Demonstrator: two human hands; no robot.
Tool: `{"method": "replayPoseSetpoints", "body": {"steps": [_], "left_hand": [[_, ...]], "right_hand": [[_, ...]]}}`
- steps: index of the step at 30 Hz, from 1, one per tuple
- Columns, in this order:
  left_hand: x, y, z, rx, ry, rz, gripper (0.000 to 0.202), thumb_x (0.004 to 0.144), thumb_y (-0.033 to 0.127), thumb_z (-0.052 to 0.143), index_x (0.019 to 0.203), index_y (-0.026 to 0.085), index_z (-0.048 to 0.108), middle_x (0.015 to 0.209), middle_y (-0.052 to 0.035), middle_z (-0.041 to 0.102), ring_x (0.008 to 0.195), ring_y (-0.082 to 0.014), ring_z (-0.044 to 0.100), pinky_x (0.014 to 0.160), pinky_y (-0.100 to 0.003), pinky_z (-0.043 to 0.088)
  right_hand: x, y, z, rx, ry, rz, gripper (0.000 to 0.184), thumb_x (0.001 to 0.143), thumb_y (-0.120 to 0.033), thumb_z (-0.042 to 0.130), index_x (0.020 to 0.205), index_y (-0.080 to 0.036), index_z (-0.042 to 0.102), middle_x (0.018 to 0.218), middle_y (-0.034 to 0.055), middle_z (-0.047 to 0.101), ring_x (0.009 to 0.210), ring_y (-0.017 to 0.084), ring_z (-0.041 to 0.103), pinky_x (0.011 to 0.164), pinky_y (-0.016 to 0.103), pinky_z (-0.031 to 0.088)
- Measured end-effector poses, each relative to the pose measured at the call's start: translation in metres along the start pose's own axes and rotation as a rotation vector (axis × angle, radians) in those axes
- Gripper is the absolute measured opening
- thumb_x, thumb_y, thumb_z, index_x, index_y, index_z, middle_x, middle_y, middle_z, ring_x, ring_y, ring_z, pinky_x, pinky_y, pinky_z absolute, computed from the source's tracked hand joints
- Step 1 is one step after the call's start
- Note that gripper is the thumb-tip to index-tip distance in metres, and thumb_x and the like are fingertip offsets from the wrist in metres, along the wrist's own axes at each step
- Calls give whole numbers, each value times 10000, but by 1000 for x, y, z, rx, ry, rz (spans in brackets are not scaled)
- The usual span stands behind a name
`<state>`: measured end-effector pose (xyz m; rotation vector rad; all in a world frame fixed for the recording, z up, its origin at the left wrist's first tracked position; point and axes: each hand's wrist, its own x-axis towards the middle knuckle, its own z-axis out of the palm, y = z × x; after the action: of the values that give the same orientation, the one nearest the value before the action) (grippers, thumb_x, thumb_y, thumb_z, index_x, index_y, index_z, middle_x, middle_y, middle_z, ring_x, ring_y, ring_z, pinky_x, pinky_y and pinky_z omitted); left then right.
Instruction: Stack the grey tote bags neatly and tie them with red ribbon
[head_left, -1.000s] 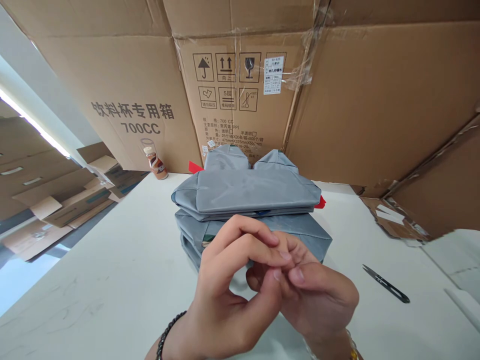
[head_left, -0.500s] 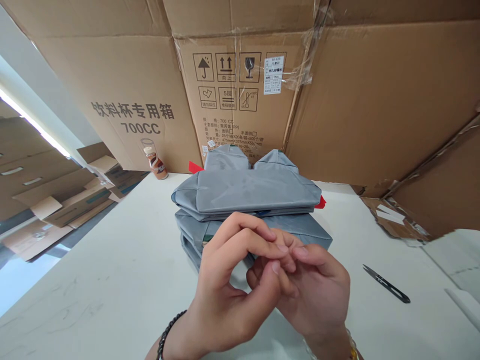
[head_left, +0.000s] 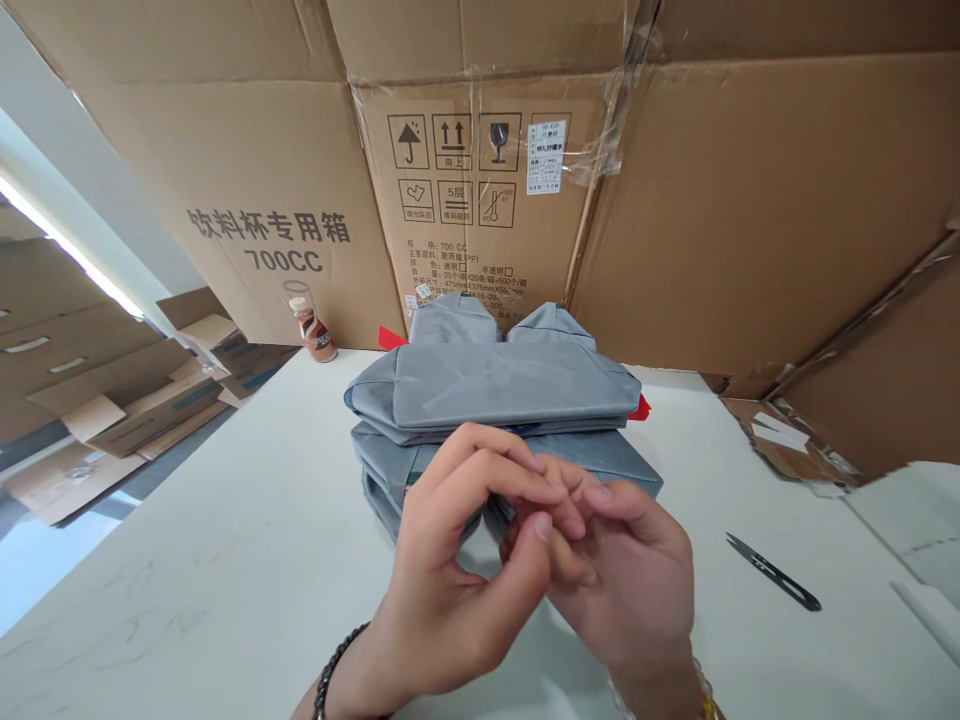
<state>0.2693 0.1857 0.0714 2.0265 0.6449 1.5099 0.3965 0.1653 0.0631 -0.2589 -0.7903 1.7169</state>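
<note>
Above the front of the table, my left hand (head_left: 469,570) and my right hand (head_left: 630,575) meet at the fingertips. The left fingers are loosely bent, with the thumb apart from the index finger, and they rest against the right fingers. My right palm is turned up, its fingers half curled and partly hidden behind the left ones. No object shows in either hand. Just beyond them lies a stack of folded grey fabric bags (head_left: 510,385), with red tabs (head_left: 391,338) sticking out at the sides.
Black thread snips (head_left: 772,572) lie on the white table (head_left: 247,540) at the right. A small brown bottle (head_left: 315,332) stands at the back left. Large cardboard boxes (head_left: 480,60) wall off the back and right. Flattened cartons (head_left: 150,410) lie beyond the left edge.
My fingers have shifted slightly against each other, and the right hand sits a little further left. The bags, snips and bottle stay where they were.
</note>
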Motion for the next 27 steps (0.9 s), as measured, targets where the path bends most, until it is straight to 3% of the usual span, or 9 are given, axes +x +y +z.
{"method": "replayPoseSetpoints", "body": {"steps": [2,4,6,8,10,12,15,21,27], "left_hand": [[1,-5,-9,82,34,7,165,861,133,609,966,244,670,962,-51,660,923,-190,642,801,-320,553],[5,-13,-24,243,134,42,206,876,178,622,1050,268,683,1099,-56,669,1050,-221,629,942,-374,521],[11,-25,-41,453,220,70,317,881,250,648,1195,294,658,1301,-63,626,1237,-273,559,1088,-452,429],[17,-38,-58,639,167,40,470,883,343,662,1344,304,582,1481,-69,514,1407,-327,415,1155,-522,345],[22,-50,-70,748,-48,-35,497,904,418,626,1383,302,561,1521,-71,482,1451,-347,361,1158,-566,329],[24,-58,-77,794,-267,-113,417,942,453,557,1323,296,623,1435,-65,579,1404,-336,442,1151,-596,329],[24,-63,-81,818,-364,-199,361,977,457,479,1224,303,692,1304,-36,680,1340,-309,522,1163,-615,308],[21,-59,-84,821,-383,-315,358,964,485,472,1239,370,671,1385,16,623,1391,-302,467,1187,-650,238],[16,-68,-108,804,-355,-353,379,952,540,456,1251,423,656,1529,25,471,1485,-343,306,1160,-716,195]], "right_hand": [[-1,-8,-4,-190,111,-115,274,868,-373,480,648,-210,494,487,-45,332,455,113,251,498,285,237],[-2,-18,-14,-512,335,-414,227,890,-353,502,763,-201,613,578,-6,486,532,142,423,542,289,333],[0,-26,-30,-889,578,-752,206,897,-318,547,1028,-222,674,874,45,664,829,201,606,748,335,454],[4,-33,-47,-1231,683,-861,398,916,-321,568,1311,-268,581,1295,68,619,1243,266,529,1039,451,389],[8,-36,-60,-1479,571,-621,482,965,-381,521,1440,-307,480,1507,55,471,1445,297,332,1173,574,214],[11,-37,-65,-1610,379,-270,450,1001,-445,451,1430,-324,507,1521,40,463,1474,314,287,1183,665,94],[11,-33,-63,-1730,286,10,476,1009,-520,394,1403,-304,551,1501,35,484,1469,316,305,1183,695,24],[6,-34,-61,-1781,336,34,526,992,-597,318,1374,-339,571,1500,-21,482,1470,257,315,1226,619,54],[0,-55,-121,-1701,741,-180,691,896,-724,375,1438,-314,495,1591,22,343,1498,320,229,1208,646,114]]}}
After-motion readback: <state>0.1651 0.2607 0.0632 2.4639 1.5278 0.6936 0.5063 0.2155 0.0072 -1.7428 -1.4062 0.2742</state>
